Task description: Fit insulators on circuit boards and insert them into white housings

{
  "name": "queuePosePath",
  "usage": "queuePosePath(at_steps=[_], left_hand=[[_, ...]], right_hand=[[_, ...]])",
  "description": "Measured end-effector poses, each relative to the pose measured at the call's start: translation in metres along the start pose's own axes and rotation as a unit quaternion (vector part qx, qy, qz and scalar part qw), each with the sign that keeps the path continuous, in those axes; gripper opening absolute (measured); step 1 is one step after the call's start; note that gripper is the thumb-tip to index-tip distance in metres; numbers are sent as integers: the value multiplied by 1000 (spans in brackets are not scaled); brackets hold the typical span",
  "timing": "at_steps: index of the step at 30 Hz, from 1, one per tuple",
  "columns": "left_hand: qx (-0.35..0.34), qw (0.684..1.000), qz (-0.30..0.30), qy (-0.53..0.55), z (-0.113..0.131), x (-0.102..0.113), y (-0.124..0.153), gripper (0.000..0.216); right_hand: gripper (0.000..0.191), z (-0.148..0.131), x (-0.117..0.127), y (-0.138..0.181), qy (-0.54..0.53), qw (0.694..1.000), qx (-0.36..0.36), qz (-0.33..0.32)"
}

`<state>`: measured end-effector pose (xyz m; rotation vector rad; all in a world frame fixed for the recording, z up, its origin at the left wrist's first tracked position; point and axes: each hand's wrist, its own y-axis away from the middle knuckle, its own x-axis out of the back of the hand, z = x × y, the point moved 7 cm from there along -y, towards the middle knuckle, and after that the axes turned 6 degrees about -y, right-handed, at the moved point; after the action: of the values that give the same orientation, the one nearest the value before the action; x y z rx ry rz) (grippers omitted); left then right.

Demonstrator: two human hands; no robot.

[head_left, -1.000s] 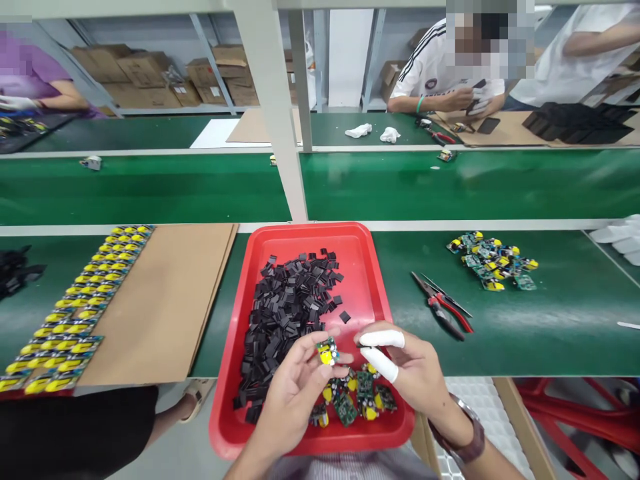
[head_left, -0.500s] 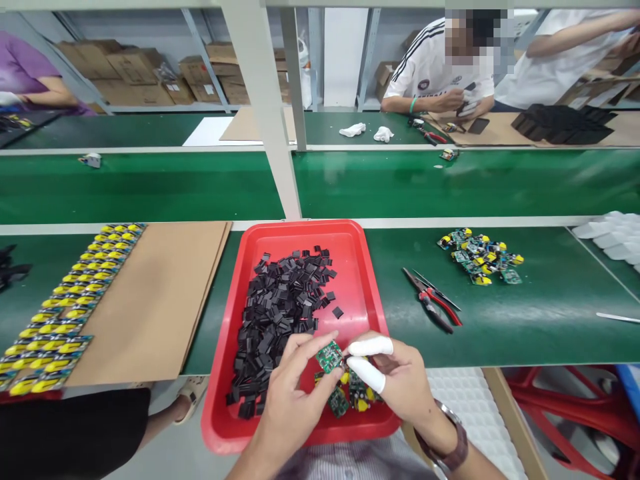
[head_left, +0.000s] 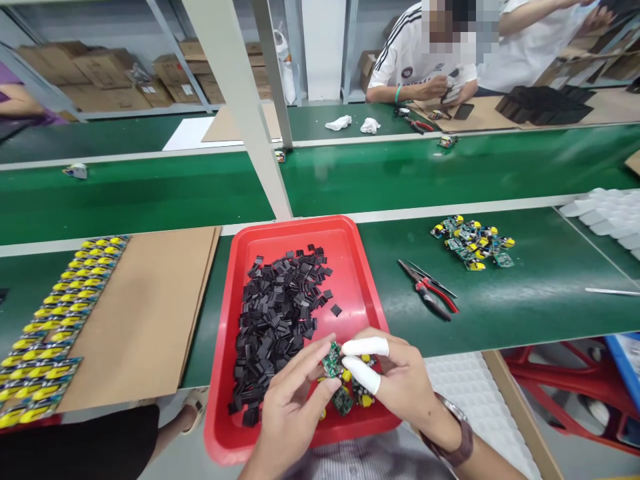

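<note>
Counts: 1 red tray [head_left: 240,427]. 1 heap of black parts [head_left: 280,313] in it, too many to count. 1 circuit board [head_left: 331,361] pinched between both hands, a few more under them. 1 pair of pliers [head_left: 429,295]. 1 board pile [head_left: 471,241] far right. 2 white finger cots [head_left: 365,347]. 2 white gloves [head_left: 339,123]. 1 cardboard sheet [head_left: 150,313].

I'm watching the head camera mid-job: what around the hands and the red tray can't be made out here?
- Head view: the small circuit board is mostly covered by fingers of the left hand and right hand; whether anything sits on it is hidden.
- Loose boards in the red tray: hands hide their count.
- Black parts: too small to identify.
- Yellow-topped rows: cut off by the left edge.
</note>
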<state>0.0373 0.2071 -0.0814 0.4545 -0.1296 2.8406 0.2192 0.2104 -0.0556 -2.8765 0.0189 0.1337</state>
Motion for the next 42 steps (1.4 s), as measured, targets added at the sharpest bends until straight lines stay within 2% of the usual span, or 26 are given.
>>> queuePosePath(at_steps=[4,8,11,15,20,25,33,38,42], left_hand=[[-18,1000,-2,12,0,-3,0,49],[16,998,12,57,-4,-4,-2,47],[29,996,8,90,-7,-4,-4,40],[23,996,5,81,-8,-3,-6,33],[45,992,-2,117,-10,-7,-4,33],[5,998,-2,68,-4,-5,-4,34],[-5,998,-4,58,-2,-5,-3,37],[19,996,-18,86,-4,-9,-4,34],[-2,999,-5,54,0,-8,-4,30]], right_hand=[[34,-1,-3,3,-2,1000,-10,-8],[35,1,-5,6,13,1000,-15,-1],[31,2,-6,9,30,999,-13,-1],[27,3,-8,10,29,999,-6,-16],[20,11,-8,12,19,998,-50,-18],[20,12,-7,12,48,996,-69,0],[19,10,-6,10,56,995,-72,-26],[16,12,-6,10,42,994,-85,-52],[18,14,-4,12,59,994,-93,-30]])
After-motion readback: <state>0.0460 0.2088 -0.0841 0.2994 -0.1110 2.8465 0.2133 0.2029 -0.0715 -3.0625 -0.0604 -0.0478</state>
